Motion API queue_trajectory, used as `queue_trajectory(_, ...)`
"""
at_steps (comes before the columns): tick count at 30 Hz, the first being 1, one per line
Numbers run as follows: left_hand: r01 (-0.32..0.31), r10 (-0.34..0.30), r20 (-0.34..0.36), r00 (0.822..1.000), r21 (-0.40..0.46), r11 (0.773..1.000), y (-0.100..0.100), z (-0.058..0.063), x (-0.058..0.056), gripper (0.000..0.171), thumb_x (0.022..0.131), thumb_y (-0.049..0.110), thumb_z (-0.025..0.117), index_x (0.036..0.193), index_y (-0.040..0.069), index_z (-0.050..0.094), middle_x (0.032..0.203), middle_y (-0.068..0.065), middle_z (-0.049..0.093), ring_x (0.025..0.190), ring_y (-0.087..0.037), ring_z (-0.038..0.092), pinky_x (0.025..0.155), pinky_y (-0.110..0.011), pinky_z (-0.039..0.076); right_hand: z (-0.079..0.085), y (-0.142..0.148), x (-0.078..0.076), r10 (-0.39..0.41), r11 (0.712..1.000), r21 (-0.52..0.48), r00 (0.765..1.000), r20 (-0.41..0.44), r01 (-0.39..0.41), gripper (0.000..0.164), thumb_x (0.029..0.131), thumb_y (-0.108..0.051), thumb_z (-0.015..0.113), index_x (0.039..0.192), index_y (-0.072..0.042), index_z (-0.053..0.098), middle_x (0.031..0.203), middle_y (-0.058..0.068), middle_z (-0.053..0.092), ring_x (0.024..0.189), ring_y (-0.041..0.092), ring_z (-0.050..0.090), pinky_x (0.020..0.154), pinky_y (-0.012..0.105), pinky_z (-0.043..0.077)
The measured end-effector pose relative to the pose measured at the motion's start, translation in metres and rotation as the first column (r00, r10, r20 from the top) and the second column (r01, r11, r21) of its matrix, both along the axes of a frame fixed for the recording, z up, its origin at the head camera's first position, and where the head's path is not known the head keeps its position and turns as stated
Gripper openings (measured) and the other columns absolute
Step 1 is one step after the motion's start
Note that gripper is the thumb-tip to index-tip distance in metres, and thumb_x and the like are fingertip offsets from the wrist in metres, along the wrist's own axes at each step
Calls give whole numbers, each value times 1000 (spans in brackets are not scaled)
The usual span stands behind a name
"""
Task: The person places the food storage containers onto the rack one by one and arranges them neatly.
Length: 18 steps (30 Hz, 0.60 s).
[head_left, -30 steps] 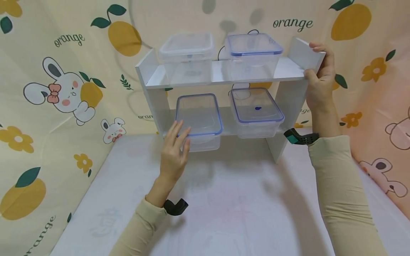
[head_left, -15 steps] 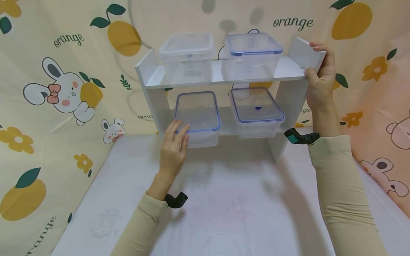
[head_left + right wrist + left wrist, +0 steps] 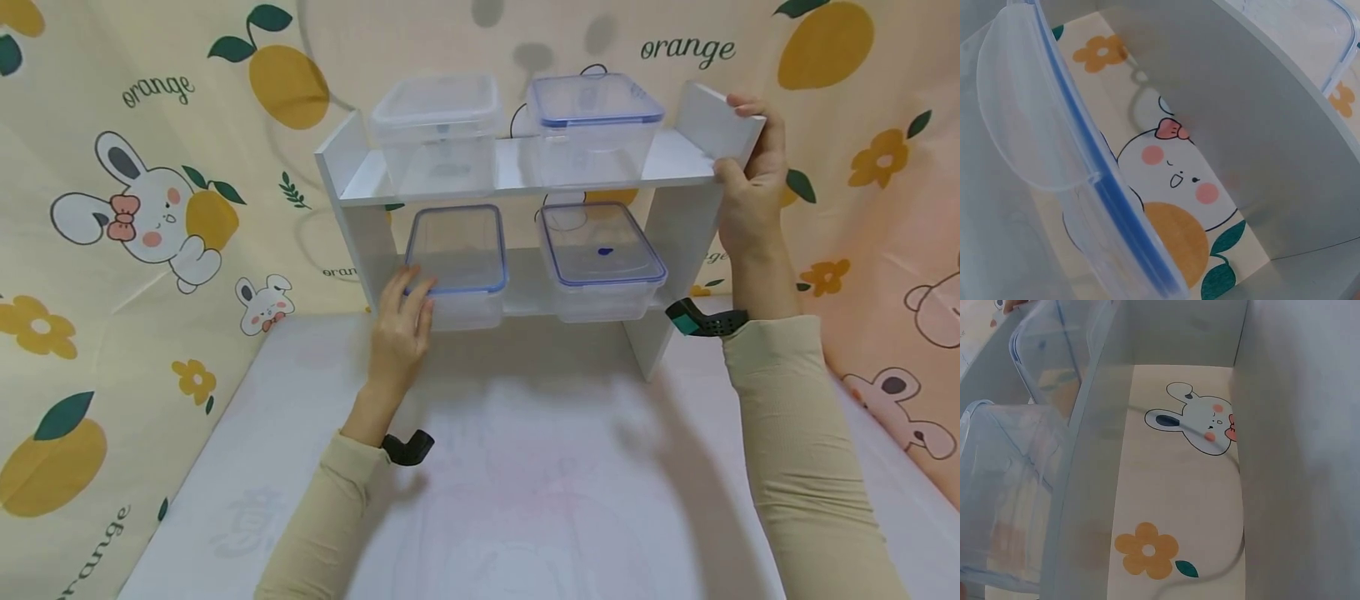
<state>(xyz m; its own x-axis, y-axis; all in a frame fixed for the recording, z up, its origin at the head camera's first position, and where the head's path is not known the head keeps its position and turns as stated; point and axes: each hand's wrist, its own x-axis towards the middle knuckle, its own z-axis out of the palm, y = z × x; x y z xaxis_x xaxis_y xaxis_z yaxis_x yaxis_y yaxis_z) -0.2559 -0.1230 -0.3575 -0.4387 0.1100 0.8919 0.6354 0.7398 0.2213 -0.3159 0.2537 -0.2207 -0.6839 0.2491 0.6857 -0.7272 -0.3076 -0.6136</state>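
My left hand (image 3: pixel 397 342) touches the front left corner of a clear plastic food container (image 3: pixel 463 258) with a blue-rimmed lid on the lower shelf. Its fingers lie lightly bent over the lid edge. This container juts slightly past the shelf's front edge. My right hand (image 3: pixel 753 187) grips the top of the right side panel of the white two-tier shelf rack (image 3: pixel 517 162), thumb in front and fingers behind. In the left wrist view, clear containers (image 3: pixel 1004 494) stand beside a rack board. In the right wrist view, a blue-edged lid (image 3: pixel 1116 200) shows close up.
Beside it on the lower shelf sits another blue-lidded container (image 3: pixel 603 258). Up top stand a container with a whitish lid (image 3: pixel 438 133) and a blue-lidded one (image 3: pixel 596 129). The rack stands on a white table (image 3: pixel 510 467) against a patterned cloth (image 3: pixel 180 292).
My left hand and the lower left container have moved back into the rack and slightly left, so less of the container juts out. My right hand keeps its hold on the side panel.
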Motion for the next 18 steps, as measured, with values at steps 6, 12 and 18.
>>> queue_trajectory(6, -4, 4, 25, 1000, -2, 1000, -1, -2, -5, 26, 97, 10, 53, 119, 2, 62, 130, -23, 56, 131, -39, 48, 112, -46, 42, -5, -1, -2, -26, 999, 31, 999, -23, 26, 48, 82, 17, 38, 117, -14, 51, 140, 4, 45, 124, 22, 41, 111, 36, 37)
queue_trajectory(12, -16, 17, 37, 999, -20, 1000, -1, -2, -5, 30, 96, 11, 54, 125, 3, 57, 135, -23, 53, 134, -39, 46, 112, -46, 42, -20, 2, 7, -121, 989, 95, 991, 57, 115, 55, 94, 6, 40, 145, -14, 37, 148, 4, 43, 131, 19, 41, 119, 26, 31)
queue_trajectory(18, -120, 121, 44, 992, -34, 992, -32, 0, 5, 38, 92, 16, 60, 129, 5, 56, 138, -19, 54, 135, -37, 45, 115, -47, 37, -74, 24, 28, -444, 804, 496, 886, 136, 327, 48, 100, -13, 42, 147, -17, 36, 152, 8, 40, 141, 22, 36, 123, 40, 25)
